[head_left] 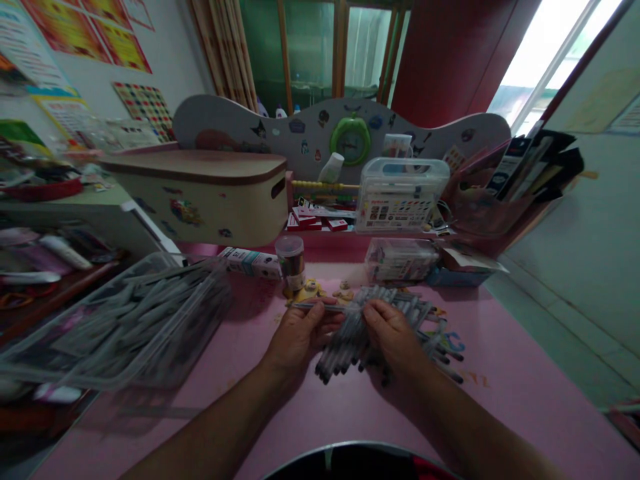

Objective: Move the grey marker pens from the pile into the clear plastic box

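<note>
Many slim grey pens with dark ends (345, 343) lie in a loose bundle over the pink desk, with more of them (443, 350) spread to the right. My left hand (300, 333) pinches a single grey pen (320, 307), held nearly level at the bundle's left side. My right hand (393, 333) is closed on the bundle, its thumb and fingers pressed on the pens near their middle. Motion blurs the fingertips a little, and my right hand covers part of the pens.
A clear bin of grey pens (135, 320) stands at the left. Behind my hands are a clear jar (291, 263), a long box (253, 263) and a clear case (400, 260). A cream storage box (210, 200) stands at the back left of the pink desk (320, 427).
</note>
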`<action>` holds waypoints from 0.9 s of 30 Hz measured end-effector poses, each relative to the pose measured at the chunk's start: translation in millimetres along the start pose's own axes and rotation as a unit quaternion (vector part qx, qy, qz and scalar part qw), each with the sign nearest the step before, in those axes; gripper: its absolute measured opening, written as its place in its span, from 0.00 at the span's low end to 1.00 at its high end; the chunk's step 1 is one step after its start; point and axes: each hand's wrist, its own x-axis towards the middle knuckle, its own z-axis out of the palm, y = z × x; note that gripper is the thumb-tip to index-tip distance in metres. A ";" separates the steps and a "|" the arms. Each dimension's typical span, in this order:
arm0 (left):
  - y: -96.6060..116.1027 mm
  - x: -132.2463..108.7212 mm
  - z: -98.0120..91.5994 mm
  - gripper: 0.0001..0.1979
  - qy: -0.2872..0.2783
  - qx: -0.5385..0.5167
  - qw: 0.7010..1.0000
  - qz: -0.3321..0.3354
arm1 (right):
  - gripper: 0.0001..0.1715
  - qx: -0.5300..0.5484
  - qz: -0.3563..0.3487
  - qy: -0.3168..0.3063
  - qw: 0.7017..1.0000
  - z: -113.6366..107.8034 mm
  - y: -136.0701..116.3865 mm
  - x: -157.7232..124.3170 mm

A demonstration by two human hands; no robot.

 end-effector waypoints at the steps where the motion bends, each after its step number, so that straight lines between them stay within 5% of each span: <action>1: 1.4 1.0 -0.1 0.14 0.005 -0.004 1.000 -0.006 | 0.17 -0.006 -0.021 -0.005 1.000 0.1 0.0 -0.7; 6: 3.4 3.2 -2.4 0.09 0.005 -0.020 1.000 -0.018 | 0.14 -0.057 -0.052 -0.015 0.997 -2.0 -1.0 -0.4; 11: 0.2 4.0 -6.1 0.09 -0.008 -0.017 1.000 -0.018 | 0.23 -0.186 -0.076 -0.008 0.979 -2.3 -3.5 -0.7; 15: 1.1 4.0 -8.2 0.13 -0.013 -0.019 1.000 -0.016 | 0.12 -0.139 -0.086 -0.018 0.986 -0.2 -6.4 -4.2; 21: 0.8 5.4 -11.3 0.18 -0.028 -0.024 0.999 -0.011 | 0.23 -0.220 -0.093 -0.021 0.971 -1.0 -9.7 -4.0; 25: 1.4 6.8 -12.9 0.19 -0.023 -0.029 0.999 -0.008 | 0.10 -0.174 -0.092 -0.032 0.980 -0.9 -6.4 -5.5; 27: 2.0 6.9 -13.0 0.19 -0.021 -0.032 0.999 -0.003 | 0.12 -0.142 -0.084 -0.031 0.986 -1.0 -4.8 -5.9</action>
